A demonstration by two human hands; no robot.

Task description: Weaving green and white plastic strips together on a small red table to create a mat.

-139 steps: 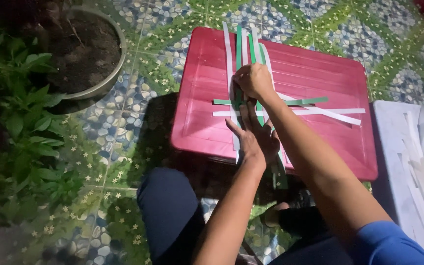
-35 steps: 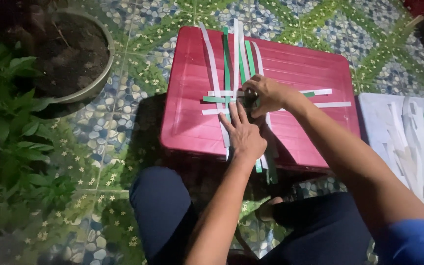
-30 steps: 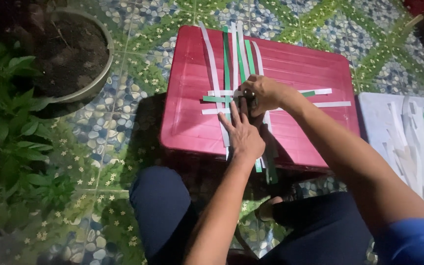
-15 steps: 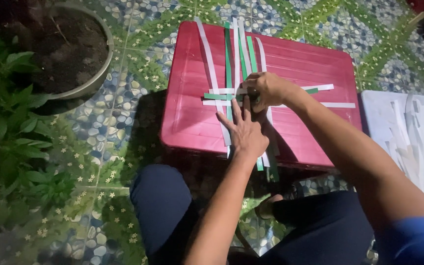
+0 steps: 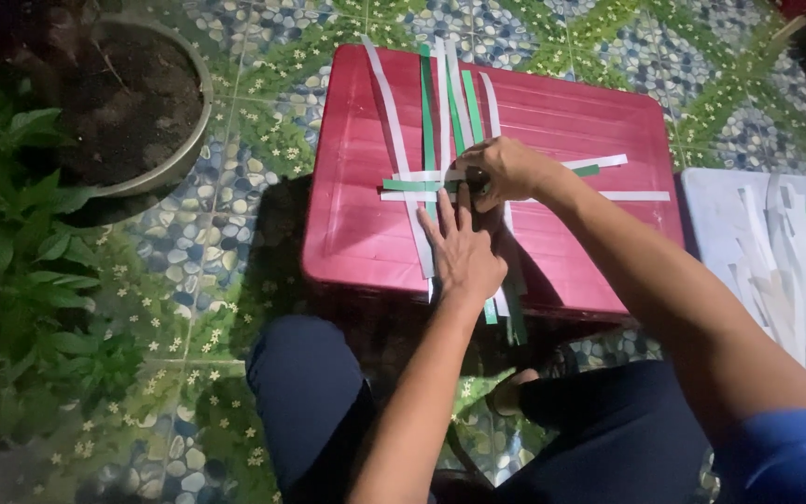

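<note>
Since the earlier frames, both hands stay almost where they were on the crossing of paper strips, and the view has drifted only slightly. Pressed flat, the left hand point(image 5: 464, 252) lies with fingers spread and extended on the white and green paper strips point(image 5: 440, 121) where they cross, its fingertips just below the horizontal ones. Curled over the crossing, the right hand point(image 5: 506, 171) has its fingers closed, pinching a strip at the junction; which strip it is cannot be told. These strips lie on a red plastic lid point(image 5: 571, 121), several running lengthwise and a few across them. Beside it on the right sits a white board point(image 5: 720, 215) with loose strips. At the left stand a soil-filled pot point(image 5: 188, 154) and leafy plants point(image 5: 20, 252) on the pebble-patterned floor point(image 5: 263, 47).
</note>
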